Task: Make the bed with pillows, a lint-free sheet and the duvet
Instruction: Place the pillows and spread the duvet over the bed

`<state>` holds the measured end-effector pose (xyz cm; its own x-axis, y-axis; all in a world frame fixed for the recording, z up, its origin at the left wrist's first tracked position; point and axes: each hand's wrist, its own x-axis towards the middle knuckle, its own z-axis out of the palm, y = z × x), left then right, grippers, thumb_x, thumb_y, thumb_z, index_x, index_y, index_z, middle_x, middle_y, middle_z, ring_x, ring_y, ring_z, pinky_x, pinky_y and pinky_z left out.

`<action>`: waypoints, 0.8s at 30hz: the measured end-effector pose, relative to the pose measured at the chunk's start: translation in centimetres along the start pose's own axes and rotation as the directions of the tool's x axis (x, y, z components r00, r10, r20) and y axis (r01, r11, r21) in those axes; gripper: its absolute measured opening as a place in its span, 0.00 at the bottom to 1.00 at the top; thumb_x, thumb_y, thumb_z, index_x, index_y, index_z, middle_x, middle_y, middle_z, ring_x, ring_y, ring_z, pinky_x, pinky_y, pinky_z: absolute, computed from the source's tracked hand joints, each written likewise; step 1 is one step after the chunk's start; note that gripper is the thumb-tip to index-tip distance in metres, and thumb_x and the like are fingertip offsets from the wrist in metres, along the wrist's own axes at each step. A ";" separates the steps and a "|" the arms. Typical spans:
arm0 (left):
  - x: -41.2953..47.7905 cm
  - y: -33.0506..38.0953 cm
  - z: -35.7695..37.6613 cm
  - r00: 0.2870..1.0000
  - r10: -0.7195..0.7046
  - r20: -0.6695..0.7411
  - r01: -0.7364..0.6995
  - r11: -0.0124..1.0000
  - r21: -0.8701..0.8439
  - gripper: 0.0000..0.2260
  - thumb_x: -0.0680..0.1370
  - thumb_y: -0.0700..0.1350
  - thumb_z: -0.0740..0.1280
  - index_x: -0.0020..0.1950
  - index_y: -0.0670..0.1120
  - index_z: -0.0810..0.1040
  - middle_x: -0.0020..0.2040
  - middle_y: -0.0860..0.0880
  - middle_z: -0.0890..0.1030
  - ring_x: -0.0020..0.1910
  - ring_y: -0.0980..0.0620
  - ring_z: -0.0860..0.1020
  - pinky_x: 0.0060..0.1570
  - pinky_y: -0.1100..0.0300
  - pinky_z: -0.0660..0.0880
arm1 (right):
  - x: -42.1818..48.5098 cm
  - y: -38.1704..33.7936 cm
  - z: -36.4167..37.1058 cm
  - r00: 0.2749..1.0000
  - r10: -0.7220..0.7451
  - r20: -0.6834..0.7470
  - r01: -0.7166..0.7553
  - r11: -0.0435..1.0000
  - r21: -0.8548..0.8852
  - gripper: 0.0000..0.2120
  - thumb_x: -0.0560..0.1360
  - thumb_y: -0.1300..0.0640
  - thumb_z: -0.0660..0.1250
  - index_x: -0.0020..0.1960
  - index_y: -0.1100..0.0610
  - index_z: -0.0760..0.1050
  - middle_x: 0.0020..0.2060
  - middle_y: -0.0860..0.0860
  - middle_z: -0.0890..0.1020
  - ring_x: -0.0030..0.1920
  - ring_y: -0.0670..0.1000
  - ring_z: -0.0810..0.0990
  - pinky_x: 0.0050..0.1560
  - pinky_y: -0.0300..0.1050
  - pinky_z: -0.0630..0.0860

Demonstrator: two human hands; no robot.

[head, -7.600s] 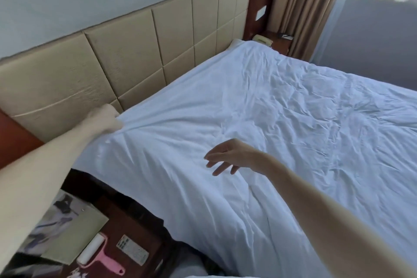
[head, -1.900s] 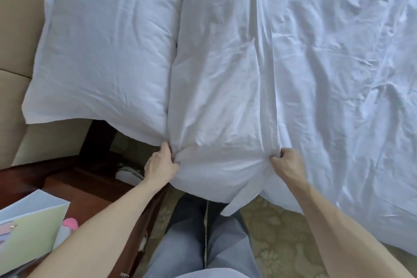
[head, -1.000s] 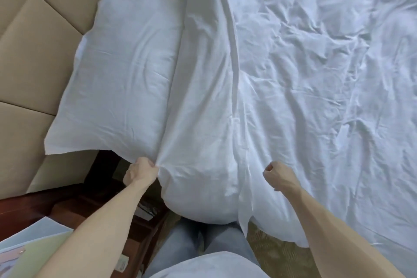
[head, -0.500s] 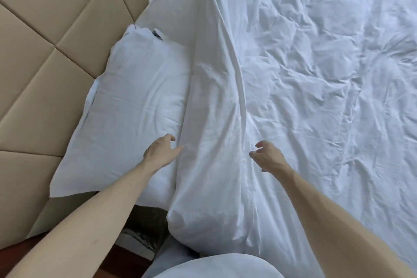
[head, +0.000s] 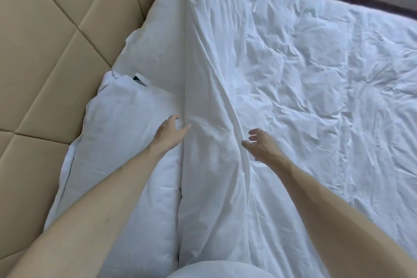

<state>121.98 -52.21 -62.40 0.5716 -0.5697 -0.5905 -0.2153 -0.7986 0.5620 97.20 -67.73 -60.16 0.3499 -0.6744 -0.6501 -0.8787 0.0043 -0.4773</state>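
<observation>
Two open hands flank the folded-back band of the duvet (head: 214, 142): the left hand (head: 168, 132) rests spread at its pillow-side edge, the right hand (head: 259, 145) hovers loosely curled beside its fold, apparently gripping nothing. Soft, light and limp, the duvet wants pinching at the fold's edges. One pillow (head: 121, 133) lies under the left hand; the padded headboard (head: 45, 63) crowds beyond it.
</observation>
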 end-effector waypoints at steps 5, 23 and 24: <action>5.6 4.8 -0.7 0.999 0.025 -0.028 -0.027 0.997 -0.078 0.29 0.80 0.56 0.68 0.79 0.48 0.65 0.76 0.48 0.71 0.73 0.48 0.70 0.59 0.61 0.66 | 7.4 -4.7 -0.6 1.000 -0.023 0.010 0.023 0.999 0.027 0.31 0.73 0.43 0.70 0.73 0.51 0.68 0.66 0.48 0.77 0.62 0.52 0.78 0.56 0.58 0.81; 27.3 23.0 3.3 0.966 0.111 -0.233 -0.177 0.942 -0.284 0.41 0.76 0.64 0.68 0.83 0.48 0.57 0.80 0.48 0.65 0.78 0.49 0.65 0.77 0.56 0.60 | 20.6 -3.8 -10.4 0.988 -0.126 0.084 0.138 0.979 -0.147 0.09 0.70 0.49 0.66 0.38 0.54 0.72 0.35 0.50 0.79 0.38 0.54 0.78 0.36 0.49 0.74; 27.2 24.7 5.1 0.969 0.150 -0.198 -0.200 0.943 -0.266 0.43 0.74 0.66 0.68 0.83 0.48 0.59 0.79 0.47 0.68 0.76 0.48 0.68 0.75 0.55 0.63 | 20.2 -2.3 -11.3 0.991 -0.110 0.075 0.117 0.989 -0.093 0.08 0.69 0.49 0.66 0.39 0.53 0.74 0.36 0.51 0.80 0.38 0.54 0.79 0.35 0.49 0.75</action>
<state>128.12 -88.46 -67.52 0.6780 -0.6333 -0.3731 -0.1069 -0.5871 0.8024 102.62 -89.75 -65.53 0.4680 -0.6133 -0.6363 -0.8581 -0.1432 -0.4931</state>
